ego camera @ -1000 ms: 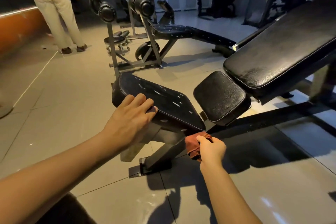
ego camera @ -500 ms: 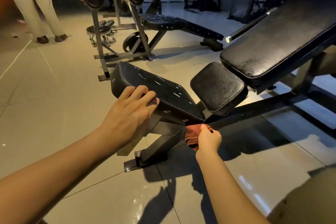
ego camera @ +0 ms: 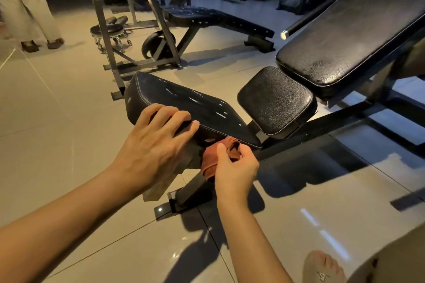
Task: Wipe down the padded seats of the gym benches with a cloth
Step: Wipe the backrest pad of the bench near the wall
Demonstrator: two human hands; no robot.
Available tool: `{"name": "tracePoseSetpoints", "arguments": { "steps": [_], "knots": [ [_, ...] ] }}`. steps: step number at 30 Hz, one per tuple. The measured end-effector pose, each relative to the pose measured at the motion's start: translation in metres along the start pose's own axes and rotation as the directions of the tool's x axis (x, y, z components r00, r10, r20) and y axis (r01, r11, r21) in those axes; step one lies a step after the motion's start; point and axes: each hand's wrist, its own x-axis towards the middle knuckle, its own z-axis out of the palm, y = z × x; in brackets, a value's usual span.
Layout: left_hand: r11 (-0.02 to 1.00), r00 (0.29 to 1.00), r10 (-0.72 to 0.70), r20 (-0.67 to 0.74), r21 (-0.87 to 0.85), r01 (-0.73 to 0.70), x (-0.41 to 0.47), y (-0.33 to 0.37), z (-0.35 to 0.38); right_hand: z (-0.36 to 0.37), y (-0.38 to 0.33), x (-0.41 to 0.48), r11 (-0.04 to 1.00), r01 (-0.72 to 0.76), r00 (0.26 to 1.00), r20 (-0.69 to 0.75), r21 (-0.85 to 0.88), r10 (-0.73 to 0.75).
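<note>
A black padded bench seat (ego camera: 184, 103) slopes across the middle, with torn pale spots on its top. My left hand (ego camera: 156, 145) rests on its near edge, fingers spread and bent over the rim. Just under the seat's near right corner, my right hand (ego camera: 234, 167) grips a bunched reddish-brown cloth (ego camera: 215, 156) against the pad's side. To the right sit a small square black pad (ego camera: 276, 101) and a long inclined backrest pad (ego camera: 349, 37) of a second bench.
The seat's metal leg and foot (ego camera: 184, 195) stand on the glossy tiled floor below my hands. A decline bench with roller pads (ego camera: 207, 18) is behind. A person's legs (ego camera: 30, 11) stand at the far left. My foot (ego camera: 322, 269) shows at the bottom right.
My right hand has brought the cloth up and left, closer under the seat's corner. My left hand stays on the seat edge. The view has moved nearer to the bench.
</note>
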Motion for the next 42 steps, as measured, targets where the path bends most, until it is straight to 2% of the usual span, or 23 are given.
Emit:
{"name": "tracePoseSetpoints", "arguments": {
  "steps": [2, 4, 6, 8, 12, 17, 22, 24, 28, 33, 35, 38, 40, 42],
  "knots": [
    [1.0, 1.0, 0.003, -0.018, -0.018, -0.003, -0.001, -0.001, 0.002, -0.008, 0.009, 0.009, 0.999, 0.01, 0.998, -0.068, -0.049, -0.014],
    [0.999, 0.999, 0.001, -0.036, -0.033, -0.002, -0.001, -0.001, 0.004, -0.019, 0.02, 0.023, 0.997, -0.06, 0.984, -0.171, -0.041, 0.052],
    [0.999, 0.999, -0.005, -0.043, -0.035, 0.003, -0.001, -0.002, 0.006, -0.023, 0.022, 0.03, 0.994, -0.106, 0.972, -0.211, -0.006, 0.103],
    [0.999, 0.999, -0.009, -0.042, -0.035, 0.008, -0.001, -0.002, 0.007, -0.016, 0.016, 0.025, 0.996, -0.086, 0.983, -0.164, -0.004, 0.084],
    [0.999, 0.998, -0.017, -0.055, -0.035, 0.015, 0.001, 0.0, 0.005, -0.006, 0.003, 0.007, 0.996, 0.044, 0.998, -0.039, -0.073, -0.047],
    [0.999, 0.998, -0.021, -0.055, -0.04, 0.019, -0.001, 0.002, 0.004, -0.029, 0.022, 0.035, 0.991, -0.133, 0.969, -0.213, -0.011, 0.128],
    [1.0, 0.999, -0.022, -0.028, -0.009, 0.021, 0.003, 0.001, 0.004, -0.005, 0.007, 0.008, 0.998, -0.014, 1.0, -0.013, -0.055, 0.013],
    [1.0, 0.999, -0.029, -0.023, -0.007, 0.029, 0.003, 0.001, 0.003, -0.009, 0.007, 0.011, 0.998, -0.021, 0.999, -0.04, -0.058, 0.019],
    [0.999, 0.999, -0.031, -0.027, -0.013, 0.03, 0.003, 0.002, 0.004, -0.029, 0.021, 0.034, 0.986, -0.169, 0.967, -0.19, 0.01, 0.168],
    [1.0, 0.998, -0.028, -0.05, -0.015, 0.028, 0.005, 0.001, 0.006, -0.011, 0.009, 0.014, 0.998, -0.04, 0.998, -0.041, -0.042, 0.038],
    [1.0, 0.998, -0.025, -0.055, -0.017, 0.024, 0.004, 0.0, 0.007, -0.017, 0.008, 0.02, 0.998, -0.061, 0.996, -0.073, -0.027, 0.059],
    [1.0, 0.998, -0.02, -0.068, -0.022, 0.019, 0.004, 0.001, 0.009, -0.033, 0.02, 0.041, 0.987, -0.163, 0.965, -0.205, 0.017, 0.163],
    [1.0, 0.997, -0.017, -0.074, -0.023, 0.015, 0.004, 0.001, 0.01, -0.029, 0.019, 0.038, 0.988, -0.155, 0.967, -0.205, -0.004, 0.151],
    [1.0, 0.997, -0.021, -0.076, -0.024, 0.019, 0.005, 0.001, 0.01, -0.016, 0.011, 0.025, 0.997, -0.076, 0.99, -0.121, -0.02, 0.073]
  ]
}}
